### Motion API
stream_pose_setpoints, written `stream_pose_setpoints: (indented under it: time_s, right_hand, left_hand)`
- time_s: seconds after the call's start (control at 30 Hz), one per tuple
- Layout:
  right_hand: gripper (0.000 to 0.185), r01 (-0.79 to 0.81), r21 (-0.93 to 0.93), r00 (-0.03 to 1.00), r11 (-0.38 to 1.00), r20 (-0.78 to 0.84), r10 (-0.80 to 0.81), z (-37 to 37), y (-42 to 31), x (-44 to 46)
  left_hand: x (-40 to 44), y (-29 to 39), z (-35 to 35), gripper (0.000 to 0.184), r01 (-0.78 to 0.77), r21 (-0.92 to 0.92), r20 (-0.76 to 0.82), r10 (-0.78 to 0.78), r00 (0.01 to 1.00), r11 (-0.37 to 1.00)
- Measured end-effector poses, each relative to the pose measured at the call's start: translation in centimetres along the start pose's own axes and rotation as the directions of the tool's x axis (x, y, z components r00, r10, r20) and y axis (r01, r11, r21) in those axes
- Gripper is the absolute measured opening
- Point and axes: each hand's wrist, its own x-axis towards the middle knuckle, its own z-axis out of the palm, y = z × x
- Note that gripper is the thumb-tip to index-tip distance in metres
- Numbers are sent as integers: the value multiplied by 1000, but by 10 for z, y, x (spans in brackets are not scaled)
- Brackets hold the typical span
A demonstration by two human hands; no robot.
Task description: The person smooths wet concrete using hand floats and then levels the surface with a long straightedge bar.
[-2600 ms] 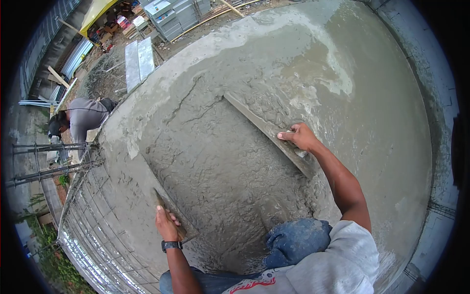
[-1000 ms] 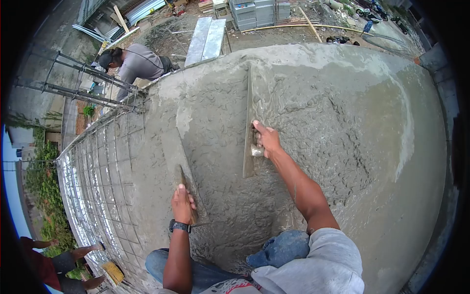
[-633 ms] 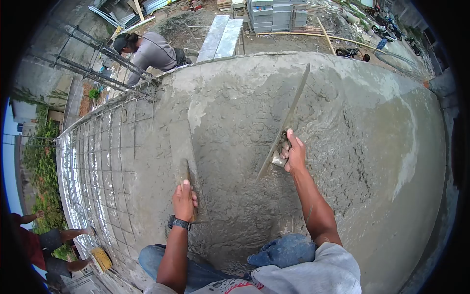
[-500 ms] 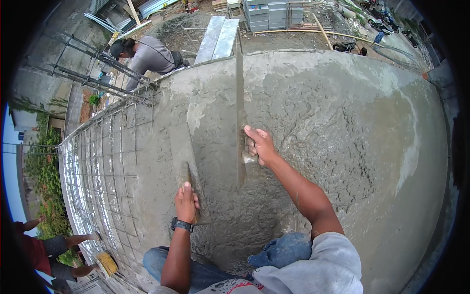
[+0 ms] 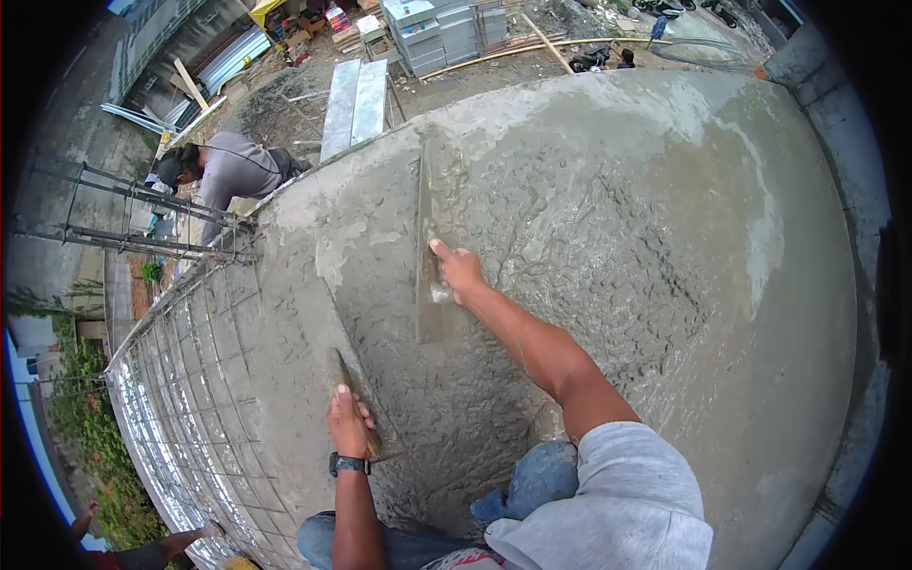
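My left hand (image 5: 349, 423), with a dark watch at the wrist, is closed round the handle of a plastering float (image 5: 328, 318). That float's long, mortar-smeared blade lies on the wet concrete (image 5: 608, 275). Ahead and to the right, my right hand (image 5: 459, 270) grips a second long float (image 5: 425, 190), thumb stretched along it. Its blade stands tilted against the concrete, its broad face partly showing. Rough, wet, lumpy concrete spreads around and right of both tools. A smoother grey strip lies between the left float and the mesh.
Steel mesh (image 5: 195, 356) covers the left of the slab; a rebar cage (image 5: 133, 214) juts over its edge. A co-worker (image 5: 233, 176) bends beyond the edge. Another person's leg (image 5: 176, 544) is at lower left. Grey blocks (image 5: 442, 33) and planks (image 5: 353, 109) stand below the far edge.
The view has turned, shifting the scene left. The right float has tipped from nearly edge-on so that more of its face shows. Both hands keep their hold.
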Motion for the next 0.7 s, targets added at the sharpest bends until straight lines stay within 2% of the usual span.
stream_pose_setpoints:
  time_s: [0.2,0.4,0.6,0.7]
  right_hand:
    - [39,25,134,998,991,-57,-18,-55,-2,-33]
    - [39,32,93,994,995,-111,-21,-115,-31,-64]
    - [38,129,120,969,984,-226,-99,-155,-56,-93]
    - [36,132,52,981,990,-153,-123,-164,-76,-131]
  left_hand:
    - [1,1,6,45,-3,0,44,3,999,1000]
    - [1,1,2,46,-20,21,57,19,998,1000]
    - [2,5,5,45,-23,15,38,22,999,1000]
    - [5,5,13,41,-20,52,40,18,999,998]
